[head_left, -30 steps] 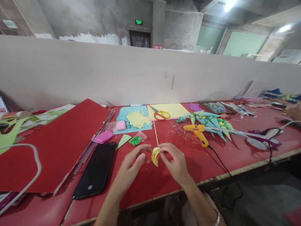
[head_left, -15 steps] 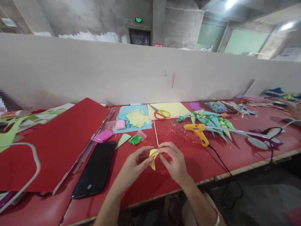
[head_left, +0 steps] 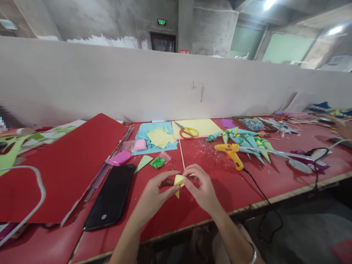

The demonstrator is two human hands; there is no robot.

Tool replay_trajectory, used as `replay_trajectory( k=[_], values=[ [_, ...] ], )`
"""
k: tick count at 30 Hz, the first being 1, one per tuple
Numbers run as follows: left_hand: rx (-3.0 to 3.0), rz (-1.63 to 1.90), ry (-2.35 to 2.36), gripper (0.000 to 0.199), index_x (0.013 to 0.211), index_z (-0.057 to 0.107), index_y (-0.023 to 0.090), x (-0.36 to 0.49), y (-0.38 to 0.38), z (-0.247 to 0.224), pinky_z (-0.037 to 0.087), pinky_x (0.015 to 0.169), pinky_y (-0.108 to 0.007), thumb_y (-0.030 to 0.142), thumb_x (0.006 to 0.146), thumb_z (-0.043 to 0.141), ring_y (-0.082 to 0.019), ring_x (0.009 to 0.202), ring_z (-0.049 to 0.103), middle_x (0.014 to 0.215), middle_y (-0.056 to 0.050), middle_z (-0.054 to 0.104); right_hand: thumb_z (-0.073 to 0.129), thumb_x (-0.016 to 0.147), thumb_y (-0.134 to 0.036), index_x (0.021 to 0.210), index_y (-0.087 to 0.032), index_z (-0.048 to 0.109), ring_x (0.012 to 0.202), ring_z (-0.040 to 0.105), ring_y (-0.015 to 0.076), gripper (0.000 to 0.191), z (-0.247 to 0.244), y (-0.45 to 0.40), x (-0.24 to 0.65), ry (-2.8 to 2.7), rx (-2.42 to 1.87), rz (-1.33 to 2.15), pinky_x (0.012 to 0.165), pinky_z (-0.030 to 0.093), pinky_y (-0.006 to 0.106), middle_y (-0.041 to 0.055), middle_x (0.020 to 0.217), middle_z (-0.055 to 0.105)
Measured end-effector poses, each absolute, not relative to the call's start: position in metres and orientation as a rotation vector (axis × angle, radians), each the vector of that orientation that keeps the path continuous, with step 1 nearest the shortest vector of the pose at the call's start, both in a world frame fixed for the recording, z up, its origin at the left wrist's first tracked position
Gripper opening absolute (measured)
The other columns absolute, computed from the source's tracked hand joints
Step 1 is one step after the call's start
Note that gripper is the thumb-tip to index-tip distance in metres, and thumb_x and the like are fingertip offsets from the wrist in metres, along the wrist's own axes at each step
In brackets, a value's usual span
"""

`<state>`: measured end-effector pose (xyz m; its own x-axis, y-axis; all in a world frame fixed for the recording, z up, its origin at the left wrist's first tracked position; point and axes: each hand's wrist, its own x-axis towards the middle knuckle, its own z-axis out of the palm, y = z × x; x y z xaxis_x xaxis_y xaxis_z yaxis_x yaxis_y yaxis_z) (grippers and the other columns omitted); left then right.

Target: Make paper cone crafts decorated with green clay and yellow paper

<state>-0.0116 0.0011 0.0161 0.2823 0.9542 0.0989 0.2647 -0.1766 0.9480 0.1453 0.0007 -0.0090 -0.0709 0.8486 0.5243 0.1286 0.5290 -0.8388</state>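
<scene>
A small piece of yellow paper (head_left: 179,180), curled over on itself, is held between both hands above the red table near its front edge. My left hand (head_left: 158,192) pinches its left side between thumb and fingers. On the right side, my right hand (head_left: 200,187) grips the same paper, and a pale tip of it shows past the fingers. Just beyond the hands a thin pale stick (head_left: 182,154) lies on the table. A green clay packet (head_left: 158,162) and a light green paper triangle (head_left: 143,163) lie to the left of it.
A yellow hot glue gun (head_left: 232,154) lies at right, its cord hanging over the edge. Behind it are several blue and green paper cones (head_left: 249,141). Scissors (head_left: 187,131) rest on yellow paper. A black phone (head_left: 111,198) and red board (head_left: 63,165) are at left. Another person's hand (head_left: 343,128) shows far right.
The yellow paper has been curled tighter, with its right end now between my right fingers. My right thumb has moved slightly in over it. The table items stay put.
</scene>
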Motion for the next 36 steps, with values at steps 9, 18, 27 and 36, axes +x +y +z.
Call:
replay_trajectory(
  k=[9, 18, 27, 36],
  values=[
    [1.672, 0.996, 1.16, 0.033, 0.098, 0.063, 0.016, -0.0133, 0.0004, 0.0155, 0.049, 0.065, -0.026, 0.028, 0.067, 0.062, -0.016, 0.07, 0.06, 0.079, -0.004, 0.068, 0.054, 0.077, -0.024, 0.076, -0.019, 0.057, 0.067, 0.055, 0.0124, 0.006, -0.011, 0.0009, 0.1445, -1.388, -0.84, 1.047, 0.062, 0.045, 0.022, -0.0005, 0.072, 0.057],
    [1.708, 0.988, 1.211, 0.032, 0.1, 0.062, 0.016, -0.013, -0.0017, 0.02, 0.047, 0.065, -0.026, 0.03, 0.071, 0.059, -0.015, 0.067, 0.06, 0.078, -0.004, 0.068, 0.056, 0.074, -0.027, 0.07, -0.019, 0.053, 0.062, 0.046, 0.0101, 0.009, -0.008, 0.0009, 0.144, -1.251, -0.83, 1.21, 0.059, 0.039, 0.021, -0.003, 0.067, 0.049],
    [1.668, 0.968, 1.178, 0.033, 0.101, 0.061, 0.015, -0.0125, -0.0019, 0.0198, 0.047, 0.063, -0.025, 0.03, 0.073, 0.057, -0.015, 0.064, 0.06, 0.076, -0.005, 0.068, 0.055, 0.073, -0.028, 0.068, -0.019, 0.05, 0.054, 0.043, 0.0089, 0.011, -0.0083, -0.0009, 0.1421, -1.194, -0.802, 1.287, 0.053, 0.037, 0.021, -0.0049, 0.061, 0.047],
    [1.677, 0.916, 1.136, 0.032, 0.103, 0.06, 0.019, -0.0112, -0.0024, 0.0174, 0.048, 0.066, -0.027, 0.026, 0.071, 0.058, -0.015, 0.068, 0.06, 0.076, -0.002, 0.066, 0.055, 0.076, -0.024, 0.07, -0.019, 0.052, 0.055, 0.045, 0.0081, 0.009, -0.0166, 0.0005, 0.1435, -1.14, -0.729, 1.315, 0.053, 0.037, 0.019, -0.005, 0.063, 0.048]
  ],
)
